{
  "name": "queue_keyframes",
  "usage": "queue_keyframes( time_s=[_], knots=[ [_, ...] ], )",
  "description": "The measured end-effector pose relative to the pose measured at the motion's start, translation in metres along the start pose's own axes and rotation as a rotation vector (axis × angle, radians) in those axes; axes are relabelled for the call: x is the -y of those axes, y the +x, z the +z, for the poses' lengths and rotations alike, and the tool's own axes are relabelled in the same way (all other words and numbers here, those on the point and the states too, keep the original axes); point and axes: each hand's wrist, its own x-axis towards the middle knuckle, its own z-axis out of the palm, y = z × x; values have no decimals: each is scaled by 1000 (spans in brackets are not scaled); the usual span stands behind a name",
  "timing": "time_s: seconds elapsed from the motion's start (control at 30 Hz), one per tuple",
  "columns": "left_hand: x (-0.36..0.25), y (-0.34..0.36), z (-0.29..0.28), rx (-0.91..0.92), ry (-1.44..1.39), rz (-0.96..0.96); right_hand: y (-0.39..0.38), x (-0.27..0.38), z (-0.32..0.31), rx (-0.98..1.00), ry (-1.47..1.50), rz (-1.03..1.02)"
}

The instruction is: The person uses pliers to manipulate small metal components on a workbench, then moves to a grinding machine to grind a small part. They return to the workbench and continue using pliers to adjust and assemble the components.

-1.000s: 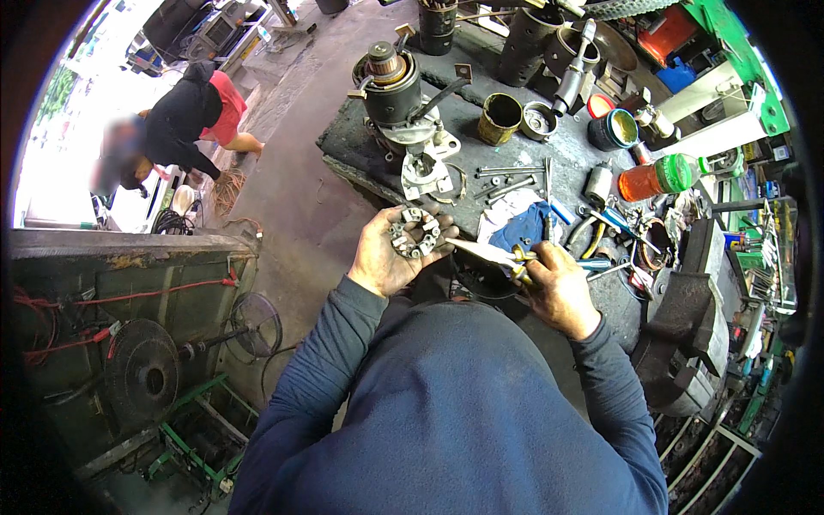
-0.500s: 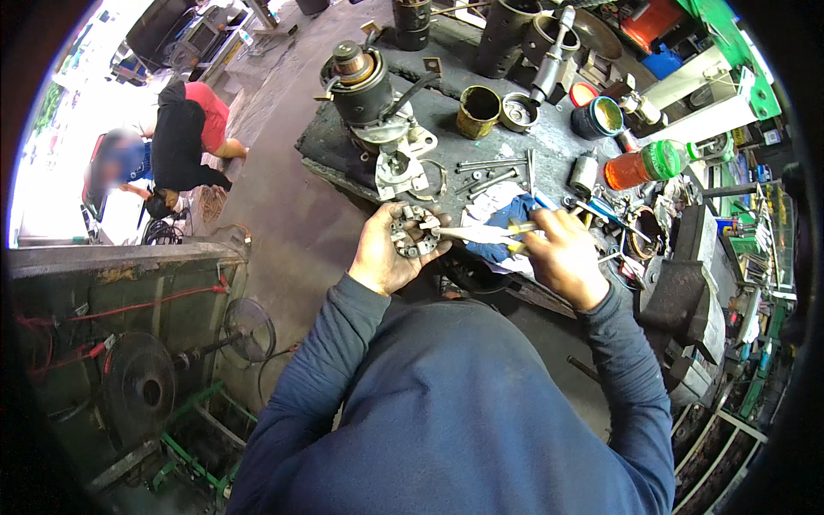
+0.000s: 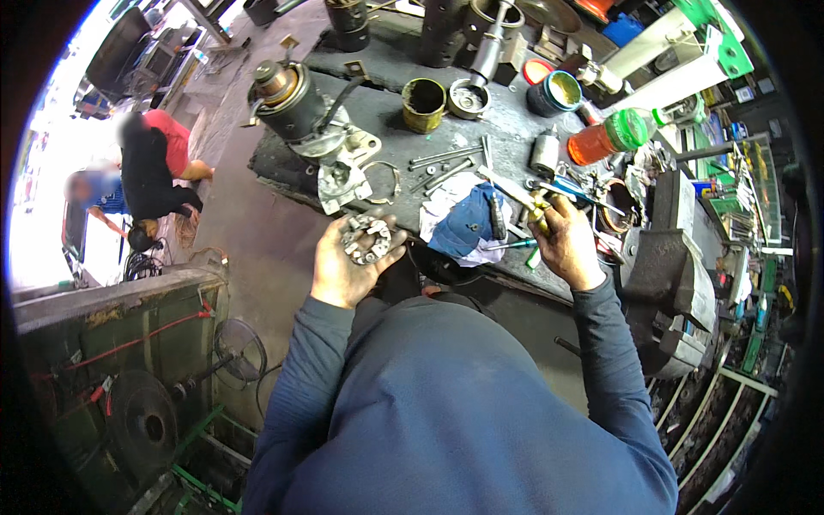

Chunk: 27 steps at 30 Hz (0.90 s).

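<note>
My left hand (image 3: pixel 336 264) is closed round the edge of a round metal brush holder (image 3: pixel 367 241), palm up, in front of the bench's near edge. Small blocks and springs ring its open centre. In my right hand (image 3: pixel 568 247) is a pair of pliers (image 3: pixel 511 186) with yellow handles, gripped by the handles. Their pale jaws point away to the upper left, over the bench and apart from the brush holder. Beyond my left hand, a partly dismantled starter motor (image 3: pixel 296 116) stands on the bench, its copper end upward.
Long bolts (image 3: pixel 446 172) and a blue cloth (image 3: pixel 463 225) lie on the bench (image 3: pixel 343 90). Behind them stand a yellowish tin (image 3: pixel 424 105) and a bottle of orange liquid (image 3: pixel 592 144). A heavy vise (image 3: pixel 659 275) is at the right. Two people crouch at the far left.
My right hand has drawn the pliers away from the brush holder and swung their jaws toward the bench. My left hand still holds the brush holder. The view has shifted right.
</note>
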Motion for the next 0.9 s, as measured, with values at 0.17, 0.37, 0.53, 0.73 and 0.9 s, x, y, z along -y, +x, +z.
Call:
queue_keyframes(
  time_s=[0.17,0.37,0.53,0.73,0.9],
  knots=[
    [10,-2,-7,-71,63,-45,-36,-49,47,-31,-307,354],
    [4,-4,15,47,-62,-121,-11,27,88,-64,-78,76],
    [-2,-8,44,116,-117,-85,-3,43,126,-91,-100,93],
    [-6,-20,51,144,-149,8,9,65,74,-51,540,322],
    [-1,-19,49,126,-211,51,19,115,30,155,1165,377]
  ],
)
